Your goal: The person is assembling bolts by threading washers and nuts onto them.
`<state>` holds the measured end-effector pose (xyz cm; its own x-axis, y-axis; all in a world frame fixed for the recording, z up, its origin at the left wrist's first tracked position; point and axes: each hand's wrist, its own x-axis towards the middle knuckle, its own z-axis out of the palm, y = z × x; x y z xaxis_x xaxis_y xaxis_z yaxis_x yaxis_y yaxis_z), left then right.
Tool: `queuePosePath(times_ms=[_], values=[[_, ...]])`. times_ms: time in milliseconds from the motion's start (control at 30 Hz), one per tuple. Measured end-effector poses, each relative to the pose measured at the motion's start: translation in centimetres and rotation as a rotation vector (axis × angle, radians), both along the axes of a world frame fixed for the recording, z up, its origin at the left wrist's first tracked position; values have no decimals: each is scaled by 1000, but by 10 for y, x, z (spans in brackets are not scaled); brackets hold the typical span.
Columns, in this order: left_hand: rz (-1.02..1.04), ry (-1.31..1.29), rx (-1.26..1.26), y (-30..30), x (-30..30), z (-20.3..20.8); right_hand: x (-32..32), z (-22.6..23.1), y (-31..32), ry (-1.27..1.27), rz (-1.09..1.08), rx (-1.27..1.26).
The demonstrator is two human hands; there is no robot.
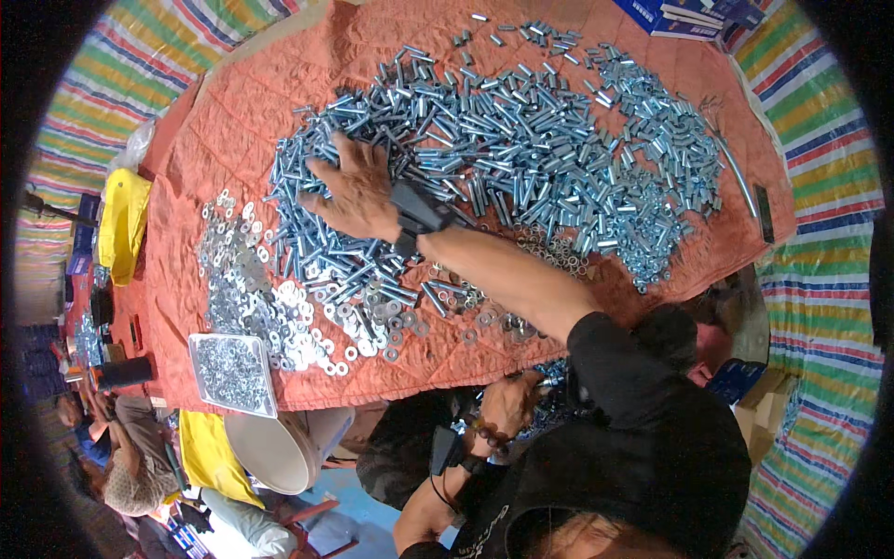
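Note:
Over the left end of a large heap of bluish metal bolts and sleeves (521, 140), my right hand (354, 191) reaches palm down with its fingers spread. Its fingertips are at the bolts, and a black band wraps the wrist. My left hand (507, 405) is low at the table's near edge, its fingers curled and partly hidden. More metal pieces (551, 374) show beside its fingertips; what it grips I cannot make out. Loose silver washers (289, 312) lie in a spread to the left, and darker ring washers (559, 250) lie under my right forearm.
A quilted orange cloth (223, 140) covers the table. At its near left corner is a white tray of small metal parts (233, 373), above a pale bucket (270, 452). Blue boxes (675, 19) stand at the far right. Other people (140, 456) sit at lower left.

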<state>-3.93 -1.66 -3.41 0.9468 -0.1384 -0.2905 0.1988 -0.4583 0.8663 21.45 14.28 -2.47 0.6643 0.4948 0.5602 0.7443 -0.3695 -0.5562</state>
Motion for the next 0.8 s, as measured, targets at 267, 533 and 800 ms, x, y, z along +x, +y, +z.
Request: queuePosePath(times_ms=[267,533,800], values=[[-24,-118,-40,-5,-10,-29,93,17,-80,-40,-78,75],[-51,-113,-41,-4,-16,-23,189,-13,-69,-347,22,-115],[-89,-17,57,-2,-15,-24,165,1,-115,-204,249,-282]])
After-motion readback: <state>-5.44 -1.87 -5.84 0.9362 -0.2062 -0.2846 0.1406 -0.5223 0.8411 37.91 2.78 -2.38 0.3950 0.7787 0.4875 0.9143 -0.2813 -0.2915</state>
